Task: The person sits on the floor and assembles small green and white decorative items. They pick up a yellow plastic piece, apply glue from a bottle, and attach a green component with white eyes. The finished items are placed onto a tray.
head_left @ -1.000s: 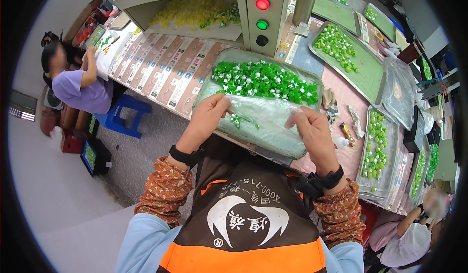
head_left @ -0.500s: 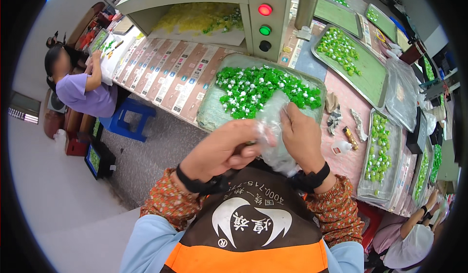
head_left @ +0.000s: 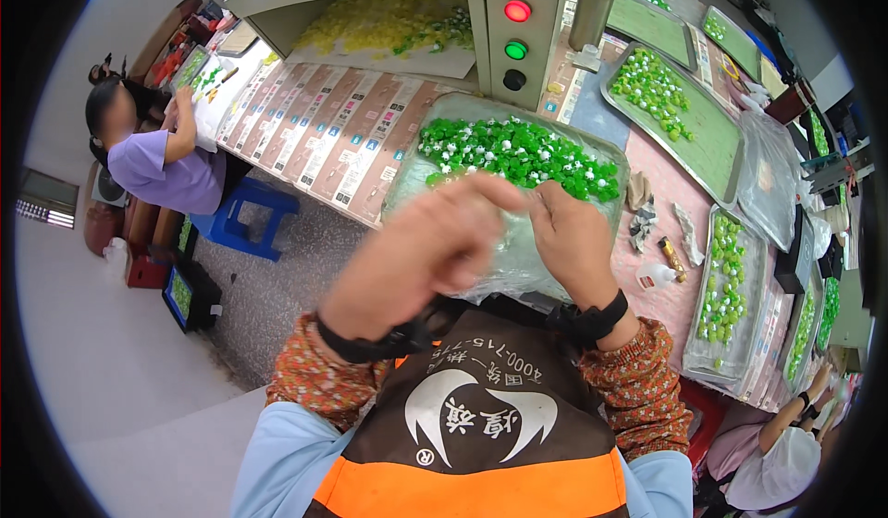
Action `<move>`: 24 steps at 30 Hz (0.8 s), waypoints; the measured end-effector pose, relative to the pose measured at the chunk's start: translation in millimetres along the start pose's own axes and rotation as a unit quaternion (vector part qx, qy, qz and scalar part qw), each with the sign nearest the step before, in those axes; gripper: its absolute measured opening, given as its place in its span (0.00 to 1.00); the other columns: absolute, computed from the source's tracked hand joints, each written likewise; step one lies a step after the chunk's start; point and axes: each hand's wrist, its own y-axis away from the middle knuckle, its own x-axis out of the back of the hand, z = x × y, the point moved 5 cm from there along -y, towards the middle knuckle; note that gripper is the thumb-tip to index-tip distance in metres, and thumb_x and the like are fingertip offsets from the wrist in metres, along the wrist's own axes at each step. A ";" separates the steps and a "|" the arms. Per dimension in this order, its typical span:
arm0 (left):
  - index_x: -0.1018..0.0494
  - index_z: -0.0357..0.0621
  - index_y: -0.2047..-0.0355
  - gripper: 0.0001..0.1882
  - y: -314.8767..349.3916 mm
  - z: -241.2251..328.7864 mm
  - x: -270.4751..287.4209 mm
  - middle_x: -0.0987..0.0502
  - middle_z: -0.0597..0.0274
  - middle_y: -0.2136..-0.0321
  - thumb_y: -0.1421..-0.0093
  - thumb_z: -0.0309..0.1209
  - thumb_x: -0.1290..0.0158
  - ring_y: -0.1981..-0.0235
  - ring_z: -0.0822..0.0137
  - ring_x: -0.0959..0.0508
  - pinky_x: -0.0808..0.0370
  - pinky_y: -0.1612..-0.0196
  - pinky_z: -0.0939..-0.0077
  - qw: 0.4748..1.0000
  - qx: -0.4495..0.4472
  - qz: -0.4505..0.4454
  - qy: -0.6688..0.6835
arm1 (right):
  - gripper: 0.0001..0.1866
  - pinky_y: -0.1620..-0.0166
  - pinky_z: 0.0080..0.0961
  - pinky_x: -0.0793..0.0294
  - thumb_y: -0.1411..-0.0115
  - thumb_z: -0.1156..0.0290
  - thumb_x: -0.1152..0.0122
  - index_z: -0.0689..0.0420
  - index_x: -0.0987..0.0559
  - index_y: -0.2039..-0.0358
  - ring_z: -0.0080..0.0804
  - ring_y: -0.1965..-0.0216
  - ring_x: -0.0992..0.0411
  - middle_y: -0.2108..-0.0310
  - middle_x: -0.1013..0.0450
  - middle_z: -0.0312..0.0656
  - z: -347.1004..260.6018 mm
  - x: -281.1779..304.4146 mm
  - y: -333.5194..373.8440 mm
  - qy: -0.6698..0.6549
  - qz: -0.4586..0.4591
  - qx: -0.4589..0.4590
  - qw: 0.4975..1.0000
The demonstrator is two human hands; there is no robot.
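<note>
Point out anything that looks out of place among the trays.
Crumpled scraps lie loose on the pink table cover, between the nearest tray and the narrow tray to its right; they look like litter, unlike the contained pieces.

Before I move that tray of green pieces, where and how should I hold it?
The tray is probably best held by its left and right rims, coming in from both sides at once and gripping over the edge. It is broad and shallow, and the green and white pieces lie loose on it, so keep it level.
</note>
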 end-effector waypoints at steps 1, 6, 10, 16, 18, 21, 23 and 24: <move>0.29 0.36 0.48 0.13 -6.0 -22.5 -7.7 0.32 0.70 0.69 0.28 0.29 0.55 0.77 0.81 0.32 0.35 0.77 0.87 0.998 0.061 -0.016 0.010 | 0.12 0.72 0.47 0.30 0.30 0.61 0.47 0.57 0.25 0.65 0.53 0.74 0.23 0.77 0.25 0.53 0.0 -0.4 -2.0 -0.060 -0.011 -0.005 0.998; 0.30 0.41 0.43 0.16 -44.7 -97.3 41.9 0.27 0.68 0.60 0.29 0.29 0.54 0.69 0.78 0.25 0.27 0.72 0.85 0.989 0.116 0.090 -0.025 | 0.13 0.71 0.41 0.30 0.29 0.61 0.47 0.57 0.22 0.60 0.52 0.73 0.23 0.76 0.26 0.53 8.5 -1.9 -4.3 -0.225 0.023 -0.023 0.974; 0.31 0.43 0.39 0.18 -59.1 -104.7 52.7 0.23 0.63 0.54 0.28 0.32 0.54 0.62 0.75 0.20 0.18 0.67 0.77 0.982 0.136 0.096 -0.084 | 0.12 0.65 0.34 0.24 0.31 0.66 0.44 0.56 0.20 0.52 0.46 0.73 0.22 0.68 0.20 0.50 -6.4 3.4 7.3 -0.265 0.056 0.035 0.962; 0.32 0.47 0.38 0.19 -55.8 -114.6 59.7 0.23 0.63 0.51 0.27 0.36 0.54 0.54 0.68 0.19 0.17 0.57 0.71 0.986 0.049 0.153 -0.052 | 0.19 0.60 0.36 0.23 0.34 0.67 0.42 0.57 0.23 0.44 0.44 0.68 0.22 0.64 0.21 0.50 -30.8 15.1 15.8 -0.216 -0.106 0.101 0.965; 0.34 0.50 0.36 0.21 -53.6 -112.3 63.1 0.23 0.62 0.48 0.29 0.32 0.55 0.48 0.66 0.21 0.18 0.52 0.66 0.985 0.075 0.146 -0.043 | 0.23 0.59 0.39 0.23 0.38 0.72 0.41 0.55 0.25 0.41 0.45 0.64 0.23 0.60 0.23 0.52 -18.7 6.3 12.0 -0.291 -0.155 0.037 0.943; 0.32 0.50 0.38 0.21 -52.9 -108.1 64.3 0.23 0.65 0.49 0.31 0.32 0.54 0.49 0.68 0.21 0.19 0.52 0.67 0.981 0.097 0.161 -0.045 | 0.35 0.58 0.44 0.23 0.44 0.75 0.40 0.47 0.32 0.34 0.53 0.59 0.25 0.56 0.30 0.54 -5.8 -2.4 7.0 -0.159 -0.128 0.095 0.974; 0.31 0.50 0.39 0.21 -54.7 -110.5 70.6 0.22 0.65 0.51 0.33 0.29 0.54 0.51 0.70 0.21 0.20 0.54 0.68 0.977 0.090 0.174 -0.084 | 0.41 0.59 0.44 0.21 0.47 0.79 0.40 0.46 0.36 0.31 0.54 0.57 0.25 0.54 0.33 0.54 -17.4 -1.2 10.5 -0.076 -0.130 0.127 0.980; 0.30 0.50 0.39 0.22 -54.1 -114.7 77.1 0.22 0.65 0.52 0.34 0.27 0.54 0.52 0.70 0.20 0.20 0.55 0.69 0.974 0.088 0.182 -0.104 | 0.45 0.59 0.43 0.20 0.49 0.80 0.40 0.45 0.39 0.29 0.55 0.57 0.25 0.53 0.34 0.54 -24.3 -3.6 13.2 -0.036 -0.133 0.140 0.981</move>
